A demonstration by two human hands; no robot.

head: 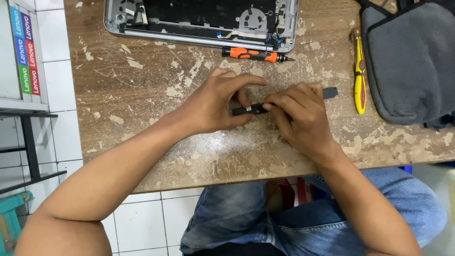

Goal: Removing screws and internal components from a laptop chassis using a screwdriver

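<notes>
Both hands [258, 106] — black bar [250, 110] pinched between

An opened laptop [201, 21] lies at the counter's [142, 123] far edge, an orange screwdriver [256, 55] just before it; a yellow screwdriver [359, 71] lies beside a grey bag [410, 61].

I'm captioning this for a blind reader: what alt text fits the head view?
Two bare hands, left hand and right hand, hold a long black strip-shaped part over a worn wooden table. An opened laptop and an orange screwdriver lie beyond.
</notes>
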